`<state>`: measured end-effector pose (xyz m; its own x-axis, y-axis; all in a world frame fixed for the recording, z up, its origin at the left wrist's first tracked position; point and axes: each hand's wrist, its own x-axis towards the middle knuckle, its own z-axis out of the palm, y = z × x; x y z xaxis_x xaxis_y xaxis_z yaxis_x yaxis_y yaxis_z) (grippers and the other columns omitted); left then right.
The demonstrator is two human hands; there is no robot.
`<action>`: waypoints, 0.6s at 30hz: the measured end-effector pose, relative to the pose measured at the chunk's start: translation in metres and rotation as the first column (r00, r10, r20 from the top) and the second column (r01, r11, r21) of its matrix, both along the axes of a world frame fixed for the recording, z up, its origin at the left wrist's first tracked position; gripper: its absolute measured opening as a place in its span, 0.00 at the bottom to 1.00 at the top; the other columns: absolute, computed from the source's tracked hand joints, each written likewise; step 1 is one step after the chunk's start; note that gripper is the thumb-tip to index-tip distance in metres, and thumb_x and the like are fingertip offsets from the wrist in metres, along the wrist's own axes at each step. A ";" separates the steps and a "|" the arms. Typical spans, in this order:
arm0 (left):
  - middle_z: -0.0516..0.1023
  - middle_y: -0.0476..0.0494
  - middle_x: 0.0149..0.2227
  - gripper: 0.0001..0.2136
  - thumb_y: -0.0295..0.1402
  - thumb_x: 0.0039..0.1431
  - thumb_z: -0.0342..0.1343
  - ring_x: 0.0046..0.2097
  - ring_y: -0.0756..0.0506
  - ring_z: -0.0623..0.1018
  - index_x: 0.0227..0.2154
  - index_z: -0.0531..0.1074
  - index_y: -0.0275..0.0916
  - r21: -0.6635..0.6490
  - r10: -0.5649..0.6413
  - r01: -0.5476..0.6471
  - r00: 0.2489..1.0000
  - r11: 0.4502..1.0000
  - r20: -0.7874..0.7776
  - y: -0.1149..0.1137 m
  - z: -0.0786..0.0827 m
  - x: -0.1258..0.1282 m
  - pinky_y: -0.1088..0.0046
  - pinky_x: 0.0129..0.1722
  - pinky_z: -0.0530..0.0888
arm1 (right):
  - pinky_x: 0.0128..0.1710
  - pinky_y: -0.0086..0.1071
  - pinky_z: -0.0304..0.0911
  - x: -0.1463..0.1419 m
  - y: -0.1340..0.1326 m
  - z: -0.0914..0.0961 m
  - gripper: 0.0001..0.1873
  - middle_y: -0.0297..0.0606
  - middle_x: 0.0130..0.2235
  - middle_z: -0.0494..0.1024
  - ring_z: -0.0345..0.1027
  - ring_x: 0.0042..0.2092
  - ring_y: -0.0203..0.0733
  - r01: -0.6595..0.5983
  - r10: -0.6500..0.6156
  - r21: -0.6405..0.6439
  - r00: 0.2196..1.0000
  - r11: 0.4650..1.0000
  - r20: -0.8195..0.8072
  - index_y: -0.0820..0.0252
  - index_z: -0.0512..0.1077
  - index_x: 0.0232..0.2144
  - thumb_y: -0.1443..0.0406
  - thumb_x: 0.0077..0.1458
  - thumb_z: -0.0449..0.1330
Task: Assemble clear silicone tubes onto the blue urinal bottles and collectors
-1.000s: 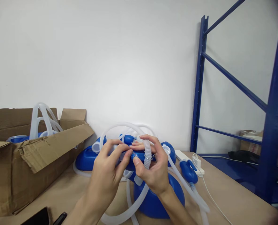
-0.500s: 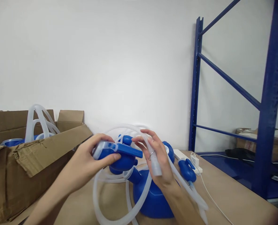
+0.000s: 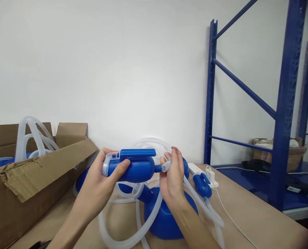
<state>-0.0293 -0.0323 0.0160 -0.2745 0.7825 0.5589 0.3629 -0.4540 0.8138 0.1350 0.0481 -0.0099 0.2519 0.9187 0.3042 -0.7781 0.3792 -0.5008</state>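
My left hand (image 3: 102, 180) is wrapped round the capped end of a small blue urinal bottle (image 3: 139, 171), thumb on its side below the handle. The bottle lies level in the air, its narrow nozzle (image 3: 157, 168) pointing right. In my right hand (image 3: 173, 180) the fingers close on the translucent end of a hose (image 3: 165, 166), which meets the nozzle. How far it sits over the nozzle I cannot tell. Below both hands, a larger blue jug (image 3: 160, 216) with a slanted neck stands on the table. A loop of hose (image 3: 155, 211) hangs in front of it.
An open cardboard box (image 3: 52, 169) at left holds blue parts and translucent hoses. To the right, another blue urinal bottle (image 3: 202, 185) with a hose lies beside a white power strip (image 3: 195, 169) and its cable. Blue metal shelving (image 3: 283, 121) stands at far right.
My left hand has turned the bottle level, nozzle to the right. My right hand has brought the hose end round from pointing down to meet the nozzle. The view has shifted slightly right.
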 end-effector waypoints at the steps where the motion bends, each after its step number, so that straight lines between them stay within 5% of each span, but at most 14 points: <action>1: 0.76 0.54 0.30 0.23 0.58 0.51 0.62 0.29 0.48 0.79 0.35 0.65 0.45 -0.006 0.001 -0.001 1.000 1.000 0.010 0.000 -0.001 0.001 0.76 0.27 0.78 | 0.18 0.21 0.51 0.000 -0.001 0.001 0.11 0.26 0.29 0.57 0.50 0.23 0.29 0.026 -0.026 0.012 1.000 1.000 0.003 0.51 0.65 0.40 0.56 0.60 0.63; 6: 0.75 0.54 0.28 0.24 0.58 0.50 0.62 0.25 0.46 0.79 0.36 0.63 0.45 -0.021 -0.036 0.036 0.999 0.999 0.011 -0.001 -0.001 -0.001 0.72 0.23 0.79 | 0.20 0.22 0.53 -0.001 -0.005 0.005 0.13 0.26 0.29 0.56 0.51 0.24 0.30 0.160 -0.160 0.081 0.987 0.984 -0.004 0.52 0.65 0.37 0.51 0.63 0.60; 13: 0.68 0.57 0.25 0.23 0.60 0.52 0.58 0.25 0.52 0.69 0.31 0.65 0.44 0.064 0.176 -0.173 0.984 0.983 -0.038 -0.012 0.001 0.009 0.79 0.23 0.70 | 0.20 0.23 0.54 -0.003 -0.007 0.004 0.20 0.26 0.30 0.57 0.52 0.25 0.29 0.296 -0.299 0.126 0.954 0.947 0.009 0.54 0.60 0.32 0.48 0.60 0.61; 18: 0.66 0.57 0.24 0.21 0.58 0.53 0.57 0.26 0.51 0.67 0.29 0.65 0.44 0.116 0.211 -0.202 0.975 0.973 -0.070 -0.009 0.000 0.006 0.80 0.25 0.68 | 0.20 0.23 0.53 -0.005 -0.006 0.003 0.21 0.24 0.26 0.58 0.55 0.23 0.29 0.316 -0.326 0.156 0.944 0.936 0.041 0.53 0.58 0.32 0.48 0.60 0.62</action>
<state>-0.0228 -0.0412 0.0158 -0.3735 0.6478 0.6640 0.5209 -0.4458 0.7280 0.1299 0.0422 -0.0072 0.5014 0.7364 0.4542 -0.5701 0.6761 -0.4667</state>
